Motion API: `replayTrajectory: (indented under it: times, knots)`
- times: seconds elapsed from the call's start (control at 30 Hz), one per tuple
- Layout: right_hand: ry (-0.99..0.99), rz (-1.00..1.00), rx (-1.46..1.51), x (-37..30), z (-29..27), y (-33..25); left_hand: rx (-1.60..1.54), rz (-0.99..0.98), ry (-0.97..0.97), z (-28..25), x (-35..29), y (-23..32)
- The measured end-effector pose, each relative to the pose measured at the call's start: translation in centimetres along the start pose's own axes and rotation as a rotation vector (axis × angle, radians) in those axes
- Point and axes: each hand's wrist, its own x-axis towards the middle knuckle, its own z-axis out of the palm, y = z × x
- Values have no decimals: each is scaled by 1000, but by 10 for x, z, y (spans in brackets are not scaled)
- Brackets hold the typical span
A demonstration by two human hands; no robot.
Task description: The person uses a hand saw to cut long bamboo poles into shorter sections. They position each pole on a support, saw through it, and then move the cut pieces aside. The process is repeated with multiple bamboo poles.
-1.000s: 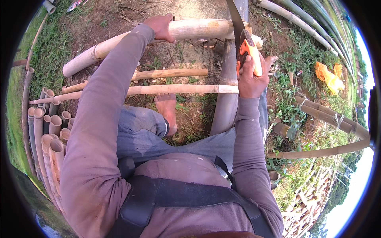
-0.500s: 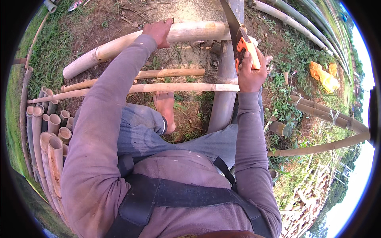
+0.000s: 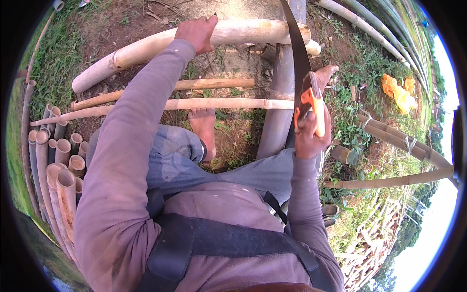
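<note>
My left hand (image 3: 198,34) is closed over the top of a thick pale bamboo pole (image 3: 253,32), which lies crosswise in front of me. The right end of that pole rests across a thicker grey bamboo log (image 3: 277,117). My right hand (image 3: 312,136) grips the orange handle of a hand saw (image 3: 297,44). Its dark blade points away from me and passes by the pole near its right end. Two thinner bamboo pieces, a split strip (image 3: 204,103) and a shorter stick (image 3: 214,83), lie nearer to me. One bare foot (image 3: 203,129) is beside the log.
Several cut bamboo tubes (image 3: 63,146) stand bundled at the left. Long bamboo poles (image 3: 360,24) lie at the far right, with a yellow plastic bag (image 3: 399,92) nearer. Tied bamboo (image 3: 404,138) and a heap of bamboo scraps (image 3: 379,243) are on the right.
My right hand has drawn the saw back toward me, so more of the blade shows beside the pole. My left hand stays on the pole, apart from a slight shift.
</note>
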Motion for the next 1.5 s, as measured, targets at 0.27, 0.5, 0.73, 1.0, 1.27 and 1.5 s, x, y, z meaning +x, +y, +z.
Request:
replayTrajectory:
  times: [0.27, 0.5, 0.73, 1.0, 1.27, 1.5]
  knots:
    - [5, 94, 48, 33, 24, -1, 7, -28, -4, -12, -1, -2]
    - [6, 62, 10, -42, -22, -1, -9, -19, -47, -11, 1, -2]
    - [-60, 91, 52, 73, 46, -9, -48, -25, -46, -22, -4, -6]
    - [-62, 31, -76, -18, -25, -3, -29, -17, -50, -12, 1, -5]
    - [-26, 93, 111, 51, 39, 3, -15, -12, -51, -24, 1, -6]
    - [-39, 10, -82, -41, -25, -1, 9, -1, -52, -14, 5, -7]
